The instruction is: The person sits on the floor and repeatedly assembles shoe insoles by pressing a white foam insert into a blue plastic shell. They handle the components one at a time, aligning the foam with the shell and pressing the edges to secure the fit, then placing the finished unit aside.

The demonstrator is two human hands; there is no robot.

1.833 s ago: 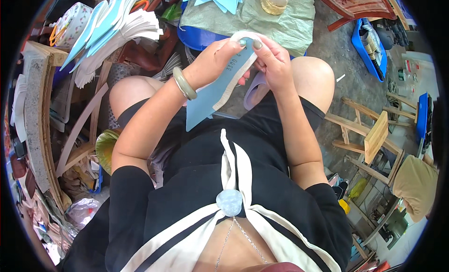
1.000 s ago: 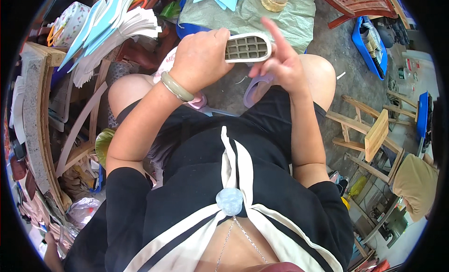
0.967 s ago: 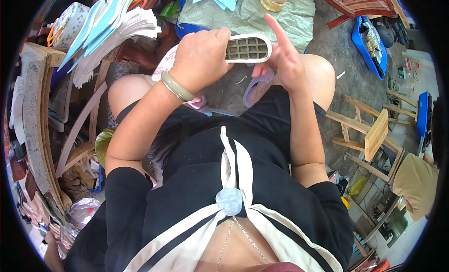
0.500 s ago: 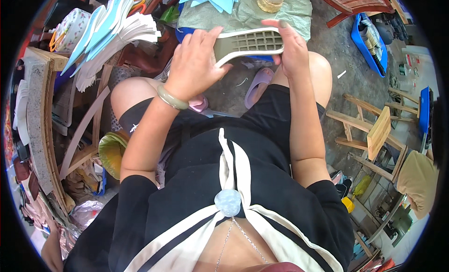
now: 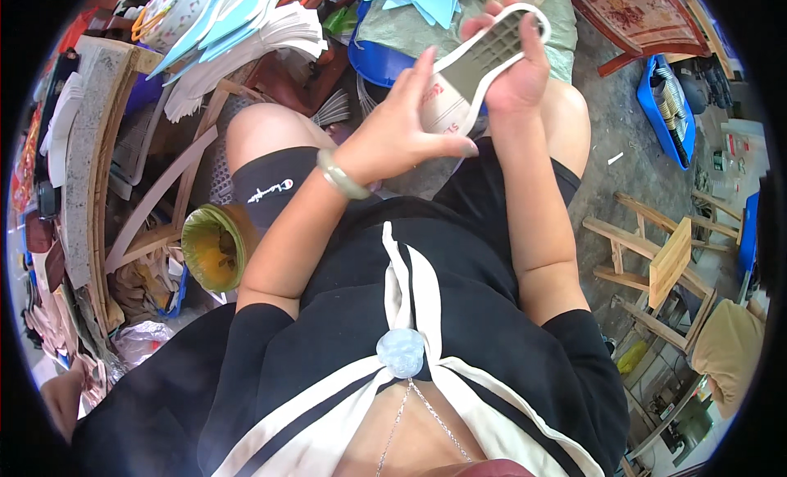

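Note:
A shoe sole [image 5: 470, 75] with a raised white rim is tilted in front of me, its far end up to the right. Its far half shows an olive-grey grid of square hollows; the near end has a cream area with red print. My right hand [image 5: 516, 87] grips the far half from the right, fingers behind it and thumb on the rim. At the near end my left hand [image 5: 398, 128], with a bangle on its wrist, cups the sole between stretched fingers and thumb.
Light blue cut sheets [image 5: 434, 3] lie on a pale green cloth [image 5: 557, 38] ahead. A blue tub [image 5: 373, 59] stands beside it. At left are bundled white strips [image 5: 270, 46] and a lined bin [image 5: 215, 247]; at right, a wooden stool [image 5: 670, 264] and blue crate [image 5: 666, 120].
The sole has moved right and away from me and turned from nearly level to a diagonal. My left hand has shifted right and nearer me, uncovering the cream end.

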